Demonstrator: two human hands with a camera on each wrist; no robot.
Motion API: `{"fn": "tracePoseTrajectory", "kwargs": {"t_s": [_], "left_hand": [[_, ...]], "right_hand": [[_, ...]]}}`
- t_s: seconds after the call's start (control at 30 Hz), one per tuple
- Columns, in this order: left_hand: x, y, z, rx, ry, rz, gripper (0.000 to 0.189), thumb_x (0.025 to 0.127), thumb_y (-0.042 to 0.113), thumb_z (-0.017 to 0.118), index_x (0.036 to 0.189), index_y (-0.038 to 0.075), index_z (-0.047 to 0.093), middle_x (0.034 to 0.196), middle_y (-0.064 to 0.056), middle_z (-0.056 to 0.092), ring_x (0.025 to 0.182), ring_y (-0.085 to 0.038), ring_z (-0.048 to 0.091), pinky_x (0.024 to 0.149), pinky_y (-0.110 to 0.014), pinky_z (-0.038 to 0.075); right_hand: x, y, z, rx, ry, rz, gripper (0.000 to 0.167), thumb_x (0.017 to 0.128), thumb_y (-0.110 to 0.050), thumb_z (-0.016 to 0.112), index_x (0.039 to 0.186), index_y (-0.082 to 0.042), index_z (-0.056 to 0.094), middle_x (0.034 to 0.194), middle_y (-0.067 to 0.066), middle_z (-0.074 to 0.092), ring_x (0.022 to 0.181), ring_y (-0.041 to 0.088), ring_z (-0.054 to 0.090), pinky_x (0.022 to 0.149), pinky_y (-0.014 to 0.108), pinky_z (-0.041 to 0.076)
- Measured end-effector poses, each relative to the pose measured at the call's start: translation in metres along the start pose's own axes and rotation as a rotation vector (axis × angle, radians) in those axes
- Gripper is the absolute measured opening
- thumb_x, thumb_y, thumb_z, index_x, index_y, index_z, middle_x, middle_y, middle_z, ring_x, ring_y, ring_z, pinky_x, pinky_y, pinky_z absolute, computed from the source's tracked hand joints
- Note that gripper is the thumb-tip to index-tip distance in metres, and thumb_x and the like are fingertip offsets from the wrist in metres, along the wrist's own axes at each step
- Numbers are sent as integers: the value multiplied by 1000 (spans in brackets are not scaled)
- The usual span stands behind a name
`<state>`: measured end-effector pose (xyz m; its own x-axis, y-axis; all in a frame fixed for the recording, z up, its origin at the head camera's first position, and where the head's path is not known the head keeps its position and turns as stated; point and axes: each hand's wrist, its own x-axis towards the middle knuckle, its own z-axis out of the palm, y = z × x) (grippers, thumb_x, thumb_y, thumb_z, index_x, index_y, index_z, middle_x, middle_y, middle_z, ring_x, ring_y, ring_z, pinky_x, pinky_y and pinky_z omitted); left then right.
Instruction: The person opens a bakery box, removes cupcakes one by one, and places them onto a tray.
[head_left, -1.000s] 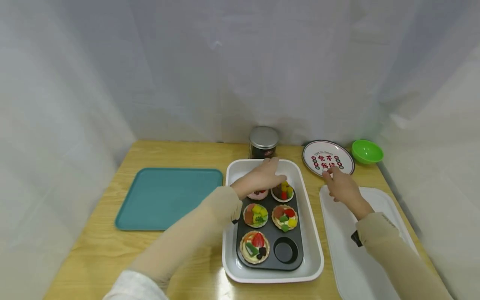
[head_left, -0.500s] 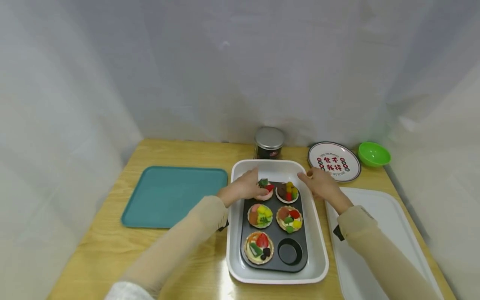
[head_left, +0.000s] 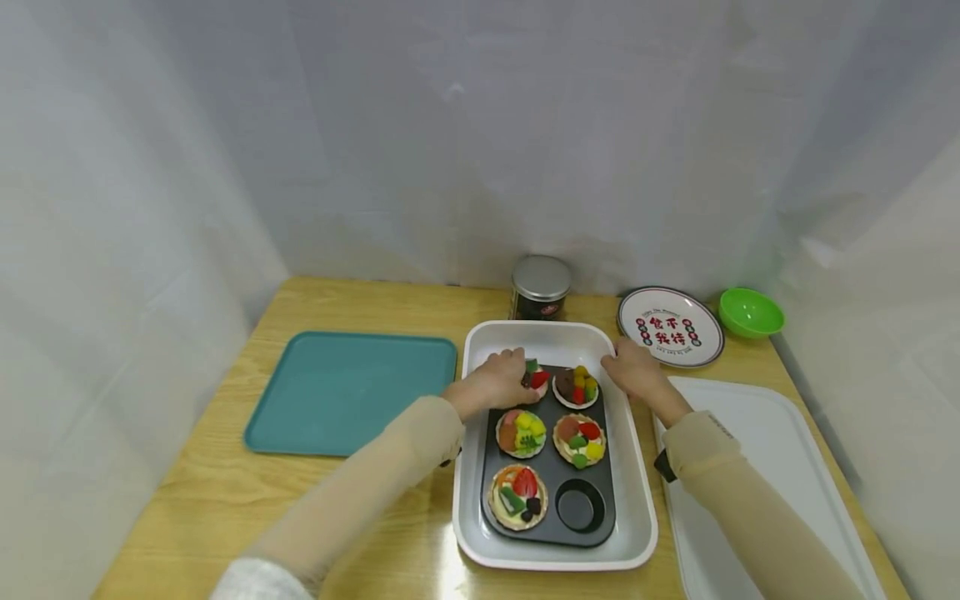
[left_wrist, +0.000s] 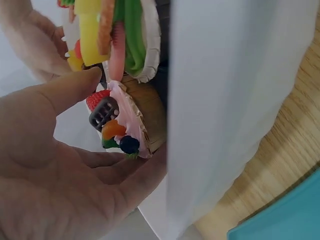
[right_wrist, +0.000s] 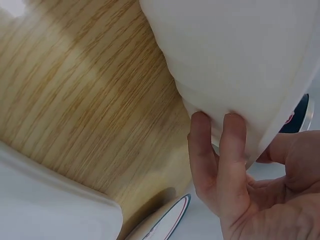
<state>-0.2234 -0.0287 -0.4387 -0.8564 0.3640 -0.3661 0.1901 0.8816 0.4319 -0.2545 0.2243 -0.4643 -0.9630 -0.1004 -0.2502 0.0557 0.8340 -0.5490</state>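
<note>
A deep white rectangular tray [head_left: 553,560] holds a dark muffin tin [head_left: 555,533] with several fruit tarts in its cups. My left hand [head_left: 495,382] reaches over the far left cup. Its thumb and fingers lie round a pink-cream tart [left_wrist: 132,117] topped with a strawberry and berries, thumb on one side and fingertips on the other. At the far right corner of the deep tray, my right hand [head_left: 636,368] holds the rim, with fingertips [right_wrist: 234,125] pressed on the outer wall and the thumb partly hidden behind the edge. The near right cup [head_left: 580,505] has no tart.
A teal tray [head_left: 352,392] lies to the left on the wooden table [head_left: 202,500]. On the right are a flat white tray [head_left: 765,483], a printed plate [head_left: 671,327] and a green bowl [head_left: 752,313]. A silver-lidded can [head_left: 542,279] stands behind the deep tray.
My left hand has moved down and left from over the far cups onto the pink-cream tart. The right hand has come left from near the plate to the deep tray's rim.
</note>
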Motion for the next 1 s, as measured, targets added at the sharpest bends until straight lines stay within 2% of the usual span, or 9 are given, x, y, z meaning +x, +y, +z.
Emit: {"fn": "tracePoseTrajectory", "kwargs": {"t_s": [0.17, 0.3, 0.6, 0.83, 1.0], "left_hand": [[0, 7, 3, 81, 5, 11, 66, 97, 39, 76, 141, -2, 49, 138, -21, 57, 131, -37, 53, 113, -46, 48], [2, 12, 3, 113, 22, -1, 63, 93, 35, 81, 135, -2, 52, 134, -20, 57, 126, -36, 54, 110, -44, 49], [5, 19, 4, 161, 40, -36, 62, 90, 27, 84, 134, -2, 53, 131, -19, 55, 121, -35, 52, 103, -42, 53], [8, 17, 2, 207, 64, 3, 53, 89, 23, 83, 128, 0, 56, 123, -17, 58, 112, -34, 55, 95, -41, 54], [10, 16, 4, 226, 66, 2, 54, 87, 27, 85, 125, 2, 57, 120, -15, 60, 109, -33, 58, 93, -41, 55]], "right_hand": [[-2, -1, -3, 0, -26, -15, 34, 102, -17, 43, 117, 12, 55, 87, 22, 63, 50, 19, 59, 45, 30, 53], [-1, -2, -6, -7, -39, -16, 34, 103, -16, 43, 120, 12, 54, 86, 19, 61, 51, 18, 58, 47, 30, 53], [1, 0, -5, -19, -60, -39, 30, 103, -14, 43, 116, 12, 53, 76, 13, 59, 43, 15, 55, 44, 26, 48], [3, -2, -7, -42, -64, -41, 26, 104, -13, 43, 111, 10, 52, 74, 11, 57, 41, 14, 54, 45, 26, 46], [3, -3, -6, -34, -76, -41, 24, 105, -13, 43, 110, 9, 51, 73, 9, 56, 41, 14, 53, 44, 25, 45]]}}
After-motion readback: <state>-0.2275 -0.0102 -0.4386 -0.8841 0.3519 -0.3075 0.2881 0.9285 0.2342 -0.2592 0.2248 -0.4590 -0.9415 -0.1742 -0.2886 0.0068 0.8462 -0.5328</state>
